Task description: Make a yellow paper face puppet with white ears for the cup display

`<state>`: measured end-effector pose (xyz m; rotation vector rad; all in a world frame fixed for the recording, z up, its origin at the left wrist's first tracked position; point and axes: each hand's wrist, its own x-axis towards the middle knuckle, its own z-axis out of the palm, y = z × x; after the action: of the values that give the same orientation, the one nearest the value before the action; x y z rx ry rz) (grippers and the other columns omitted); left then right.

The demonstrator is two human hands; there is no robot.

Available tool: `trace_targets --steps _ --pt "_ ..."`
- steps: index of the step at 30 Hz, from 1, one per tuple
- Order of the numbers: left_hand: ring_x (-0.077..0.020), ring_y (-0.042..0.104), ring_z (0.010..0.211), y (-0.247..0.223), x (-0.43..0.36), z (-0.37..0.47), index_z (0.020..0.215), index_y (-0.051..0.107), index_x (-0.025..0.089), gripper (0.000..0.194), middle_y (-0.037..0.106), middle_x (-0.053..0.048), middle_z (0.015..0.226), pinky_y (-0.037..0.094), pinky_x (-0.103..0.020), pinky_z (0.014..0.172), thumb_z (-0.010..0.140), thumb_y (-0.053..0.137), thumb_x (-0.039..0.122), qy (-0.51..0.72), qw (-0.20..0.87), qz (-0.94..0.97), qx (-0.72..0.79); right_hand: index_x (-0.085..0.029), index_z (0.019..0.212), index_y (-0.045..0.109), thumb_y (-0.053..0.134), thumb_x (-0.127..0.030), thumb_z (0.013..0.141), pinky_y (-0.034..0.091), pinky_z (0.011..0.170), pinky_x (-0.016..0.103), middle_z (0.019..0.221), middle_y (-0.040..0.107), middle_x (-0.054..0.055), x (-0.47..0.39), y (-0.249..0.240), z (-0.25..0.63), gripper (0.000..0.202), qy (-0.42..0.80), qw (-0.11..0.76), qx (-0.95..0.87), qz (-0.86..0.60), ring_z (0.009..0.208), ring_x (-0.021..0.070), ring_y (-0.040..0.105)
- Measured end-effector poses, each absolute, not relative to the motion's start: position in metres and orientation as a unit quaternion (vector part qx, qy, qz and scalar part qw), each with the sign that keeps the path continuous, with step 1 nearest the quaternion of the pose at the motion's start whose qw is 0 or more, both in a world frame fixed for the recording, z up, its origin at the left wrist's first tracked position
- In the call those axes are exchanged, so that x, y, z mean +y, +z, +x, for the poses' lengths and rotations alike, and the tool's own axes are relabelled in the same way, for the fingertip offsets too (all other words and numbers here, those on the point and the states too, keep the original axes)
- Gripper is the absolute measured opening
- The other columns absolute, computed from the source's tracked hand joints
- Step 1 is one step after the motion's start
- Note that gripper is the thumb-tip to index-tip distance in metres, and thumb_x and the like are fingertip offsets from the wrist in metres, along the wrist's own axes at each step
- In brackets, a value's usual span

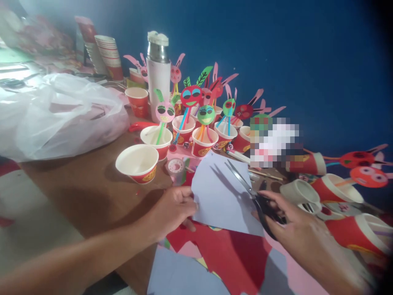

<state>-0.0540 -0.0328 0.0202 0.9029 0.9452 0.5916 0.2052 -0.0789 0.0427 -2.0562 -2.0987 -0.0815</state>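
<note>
My left hand (176, 209) pinches the left edge of a white sheet of paper (215, 188), which is held above the table with one rounded side. In my right hand (294, 229) is a pair of black-handled scissors (242, 180); its blades stand a little apart over the sheet and cast a shadow on it. Whether the blades touch the paper I cannot tell. Beneath the sheet lie red paper (227, 254) and pink scraps. A bare paper cup (137, 163) stands beyond my left hand.
Several red-and-white cups with paper animal faces on straws, such as the pink face (165, 112), line the blue wall (291, 61). A white thermos (158, 78) rises behind them. A plastic bag (67, 114) lies left, near stacked cups (109, 55). Tipped cups (307, 164) are at right.
</note>
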Motion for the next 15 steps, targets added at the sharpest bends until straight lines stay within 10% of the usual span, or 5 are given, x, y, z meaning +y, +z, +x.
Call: trace_targets --steps 15 --pt "-0.0118 0.058 0.056 0.039 -0.057 -0.076 0.076 0.064 0.013 0.007 0.065 -0.001 0.061 0.051 -0.021 0.054 0.074 0.060 0.018 0.374 0.712 0.403 0.437 -0.028 0.111 0.063 0.052 -0.030 0.079 0.052 0.057 0.037 0.089 0.075 0.004 -0.070 0.041 0.242 0.034 0.015 -0.049 -0.699 -0.713 0.079 0.0315 0.070"
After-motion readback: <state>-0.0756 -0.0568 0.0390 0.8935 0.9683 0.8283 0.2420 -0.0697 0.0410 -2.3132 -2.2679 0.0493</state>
